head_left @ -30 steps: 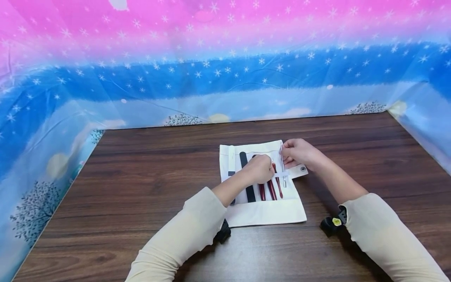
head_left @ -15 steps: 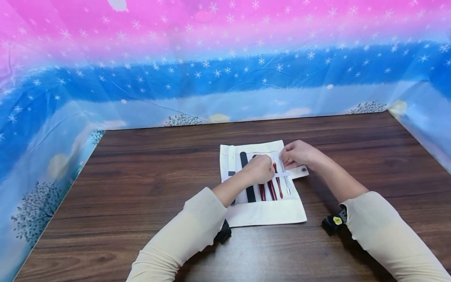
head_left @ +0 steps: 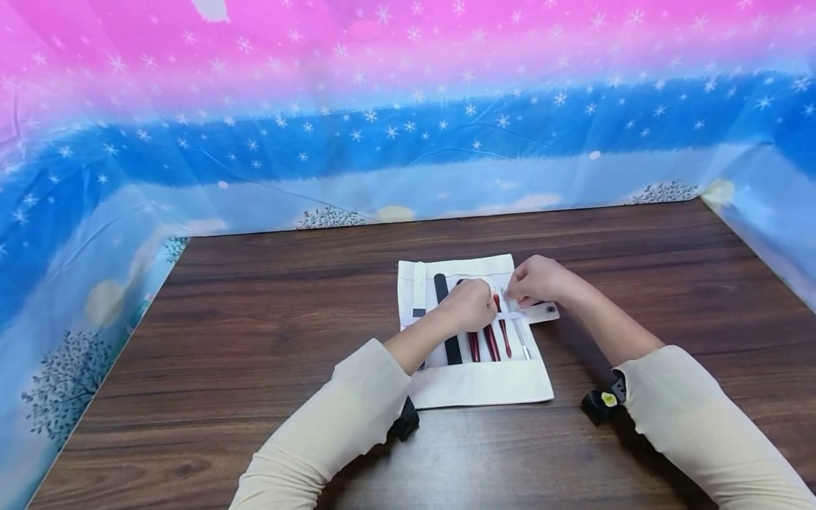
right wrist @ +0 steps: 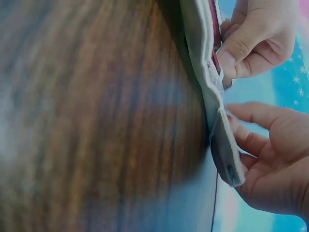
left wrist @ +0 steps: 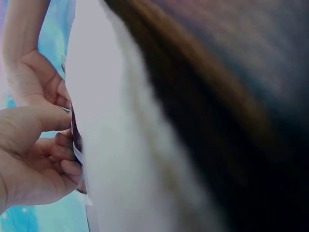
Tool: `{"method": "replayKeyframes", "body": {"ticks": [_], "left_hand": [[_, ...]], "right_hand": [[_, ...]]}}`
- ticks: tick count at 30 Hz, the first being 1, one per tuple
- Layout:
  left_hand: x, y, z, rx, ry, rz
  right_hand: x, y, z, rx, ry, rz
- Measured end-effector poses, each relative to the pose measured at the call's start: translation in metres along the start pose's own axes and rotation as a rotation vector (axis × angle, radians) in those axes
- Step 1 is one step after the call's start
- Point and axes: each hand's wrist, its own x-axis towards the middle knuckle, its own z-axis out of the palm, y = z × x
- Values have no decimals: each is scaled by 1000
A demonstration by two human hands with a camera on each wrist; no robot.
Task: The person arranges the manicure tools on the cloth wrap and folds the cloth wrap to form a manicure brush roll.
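Note:
A white fabric tool roll (head_left: 481,386) lies unfolded, with slim tools side by side beneath a white elastic band (head_left: 513,316). My left hand (head_left: 470,306) lies over the middle of the roll and pinches the band near the red-handled tools. At the roll's right side, my right hand (head_left: 542,278) pinches the upper end of a thin silver cuticle pusher (head_left: 522,338), which runs slantwise under the band to the bottom pocket. In the right wrist view, the right fingers (right wrist: 253,113) are close to the roll's snap tab (right wrist: 227,150). The pusher's upper end is mostly hidden.
Left of the red tools (head_left: 491,343) are a black file (head_left: 441,287) and a white-and-black tool (head_left: 418,290). The snap tab sticks out at the right over the brown wooden table (head_left: 287,319). A patterned cloth (head_left: 408,106) surrounds the table's back and sides.
The silver cuticle pusher has slid down beneath the band, its lower end now near the pocket edge. My right hand has moved slightly downward with it; the left stays in place.

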Motion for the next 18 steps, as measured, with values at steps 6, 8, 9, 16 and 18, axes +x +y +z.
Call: {"method": "replayKeyframes", "body": {"ticks": [6,8,9,16,18], "left_hand": [[-1,-2,-3,-26,-12,17],[-2,-5,-9,-53,-1,53],[-2,-7,-13,-66,15,74],[-3,-39,-54,4,217,-4],[-2,-51,-64,105,265,-53]], "right_hand": [[-17,-5,-14,-107,102,-18],[-29,-7,-20,-110,130,-40],[-35,-7,-23,-114,138,-50],[-76,1,-20,-242,-70,-61],[-83,6,-10,-257,-147,-54]]}}
